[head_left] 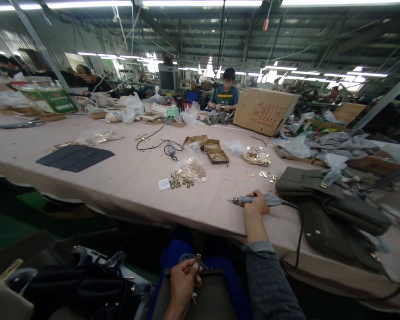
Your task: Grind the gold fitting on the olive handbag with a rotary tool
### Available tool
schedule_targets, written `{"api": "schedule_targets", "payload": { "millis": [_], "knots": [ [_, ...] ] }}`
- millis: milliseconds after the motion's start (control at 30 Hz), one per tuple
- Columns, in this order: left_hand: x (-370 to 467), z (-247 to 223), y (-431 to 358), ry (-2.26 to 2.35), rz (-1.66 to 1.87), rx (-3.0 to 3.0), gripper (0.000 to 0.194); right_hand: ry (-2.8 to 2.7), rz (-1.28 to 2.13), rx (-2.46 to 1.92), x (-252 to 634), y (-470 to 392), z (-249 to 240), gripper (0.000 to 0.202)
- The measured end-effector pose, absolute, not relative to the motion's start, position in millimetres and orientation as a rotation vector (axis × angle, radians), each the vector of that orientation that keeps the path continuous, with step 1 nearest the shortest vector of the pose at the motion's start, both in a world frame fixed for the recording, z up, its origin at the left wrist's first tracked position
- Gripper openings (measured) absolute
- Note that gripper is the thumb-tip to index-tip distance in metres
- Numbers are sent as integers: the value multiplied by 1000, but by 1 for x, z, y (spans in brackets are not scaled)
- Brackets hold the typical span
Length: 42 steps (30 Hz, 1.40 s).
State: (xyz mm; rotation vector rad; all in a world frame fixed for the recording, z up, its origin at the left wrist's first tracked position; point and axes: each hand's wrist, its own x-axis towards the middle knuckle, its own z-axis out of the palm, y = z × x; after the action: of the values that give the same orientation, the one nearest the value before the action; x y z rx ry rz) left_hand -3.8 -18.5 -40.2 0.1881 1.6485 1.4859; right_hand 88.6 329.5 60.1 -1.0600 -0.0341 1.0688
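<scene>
On the far left of the pink table [126, 186], a dark mat [75, 158] is lying flat, well apart from everything the person is handling. Below the table edge, the left hand [184, 281] is curling closed around a small brass fitting [198, 259], pinching it upright above a dark bag panel [206, 295] that is resting in the lap. Up on the table beyond it, a clear bag of gold hardware [190, 169] is spilling loose pieces beside a white tag [164, 184], and three small cardboard trays [210, 149] are sitting just behind (one is holding more gold parts). Further right, the right hand [257, 205] is wrapping shut over a grey electric screwdriver [253, 200], which is lying on the table with its tip pointing left and its black cord [298, 240] trailing off the near edge. Just right of the tool, olive handbags [333, 209] are lying stacked. Across the table, a seated person [225, 93] is working beside a large cardboard box [264, 111].
</scene>
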Motion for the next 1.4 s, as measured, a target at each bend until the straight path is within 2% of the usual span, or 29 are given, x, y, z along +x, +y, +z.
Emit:
{"api": "schedule_targets", "payload": {
  "millis": [600, 833, 1033, 1167, 1400],
  "knots": [
    [-5, -39, -20, 1543, 1523, 168, 71, -86, 1213, -1044, 100, 316, 72, 30],
    [-2, -30, -20, 1495, 1526, 161, 60, -236, 1472, -914, 110, 236, 81, 22],
    [1, -36, -21, 1467, 1528, 161, 51, -425, 1582, -964, 101, 151, 80, 34],
    [1, -33, -21, 1460, 1523, 181, 46, -535, 1578, -989, 89, 116, 67, 40],
    [2, -32, -22, 1450, 1532, 168, 37, -644, 1493, -1010, 74, 101, 45, 36]
  ]
}}
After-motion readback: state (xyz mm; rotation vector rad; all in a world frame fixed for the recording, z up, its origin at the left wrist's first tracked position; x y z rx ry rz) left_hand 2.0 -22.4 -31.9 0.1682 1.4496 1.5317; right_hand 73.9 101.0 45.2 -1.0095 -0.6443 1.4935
